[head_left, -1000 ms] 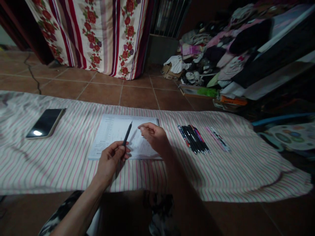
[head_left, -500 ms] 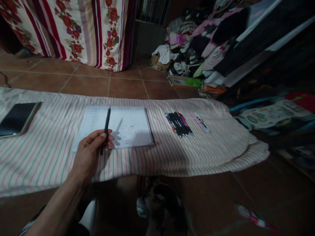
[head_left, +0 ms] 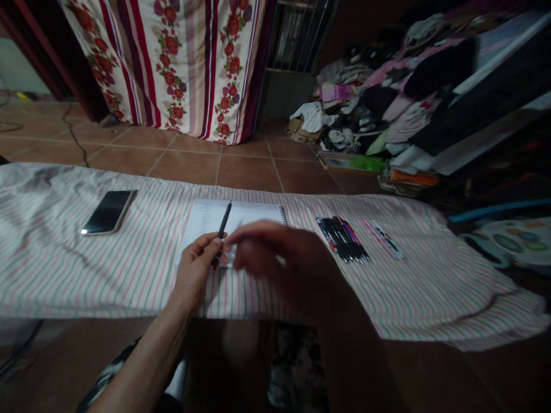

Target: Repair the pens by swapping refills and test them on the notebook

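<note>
My left hand is closed round a black pen, held with its tip pointing up and away over a spiral notebook. The notebook lies open on a pink-striped cloth spread on the floor. My right hand hovers over the notebook's near edge, just right of the pen; it is smeared by motion and its fingers cannot be made out. A row of several pens lies on the cloth to the right of the notebook.
A phone lies on the cloth at the left. Another small pink-and-dark item lies right of the pens. Beyond are brown floor tiles, a flowered curtain and a heap of clothes at the back right.
My right hand, out of view half a second ago, has come back over the notebook. The view has swung back to the left. My left hand still holds the pen.
</note>
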The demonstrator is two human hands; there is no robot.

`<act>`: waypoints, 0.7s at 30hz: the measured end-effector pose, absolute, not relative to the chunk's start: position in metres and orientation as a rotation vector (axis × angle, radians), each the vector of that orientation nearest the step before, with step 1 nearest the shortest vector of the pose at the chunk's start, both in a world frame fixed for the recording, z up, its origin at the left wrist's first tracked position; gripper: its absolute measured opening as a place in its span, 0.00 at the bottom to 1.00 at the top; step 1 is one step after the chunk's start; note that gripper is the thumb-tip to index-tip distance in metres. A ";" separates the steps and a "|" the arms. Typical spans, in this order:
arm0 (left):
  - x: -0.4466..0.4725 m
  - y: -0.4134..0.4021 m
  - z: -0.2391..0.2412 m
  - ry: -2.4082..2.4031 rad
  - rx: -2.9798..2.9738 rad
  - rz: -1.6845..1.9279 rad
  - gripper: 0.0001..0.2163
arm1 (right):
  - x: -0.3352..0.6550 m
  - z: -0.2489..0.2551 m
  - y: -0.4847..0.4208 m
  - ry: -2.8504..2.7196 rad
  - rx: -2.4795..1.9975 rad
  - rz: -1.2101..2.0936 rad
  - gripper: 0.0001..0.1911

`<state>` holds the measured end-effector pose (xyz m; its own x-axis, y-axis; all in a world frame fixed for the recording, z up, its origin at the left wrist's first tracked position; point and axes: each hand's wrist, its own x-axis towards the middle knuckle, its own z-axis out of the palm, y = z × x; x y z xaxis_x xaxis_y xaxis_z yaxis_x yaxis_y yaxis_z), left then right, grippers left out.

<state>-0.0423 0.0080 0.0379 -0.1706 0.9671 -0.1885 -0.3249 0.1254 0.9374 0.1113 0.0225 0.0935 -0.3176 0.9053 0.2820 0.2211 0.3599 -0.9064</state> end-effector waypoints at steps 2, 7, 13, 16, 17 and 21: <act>-0.044 0.008 0.038 1.202 0.725 1.374 0.11 | 0.121 0.078 0.041 -1.750 -1.189 0.786 0.12; -0.049 0.011 0.042 1.167 0.561 1.316 0.06 | 0.142 0.016 0.088 -1.924 -1.648 0.311 0.15; -0.049 0.012 0.047 1.208 0.442 1.280 0.06 | 0.149 -0.011 0.098 -2.135 -1.697 0.341 0.18; -0.050 0.010 0.048 1.215 0.450 1.259 0.06 | 0.151 -0.013 0.099 -2.183 -1.681 0.351 0.16; -0.050 0.010 0.048 1.221 0.454 1.252 0.06 | 0.152 -0.013 0.100 -2.182 -1.678 0.347 0.15; -0.049 0.011 0.045 1.236 0.472 1.238 0.05 | 0.154 -0.015 0.100 -2.172 -1.649 0.358 0.15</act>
<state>-0.0494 0.0108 0.0449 -0.1548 0.8837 -0.4418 -0.4436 0.3374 0.8303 0.1539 0.1000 -0.0147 -0.2327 0.9607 0.1513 0.8614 0.2758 -0.4265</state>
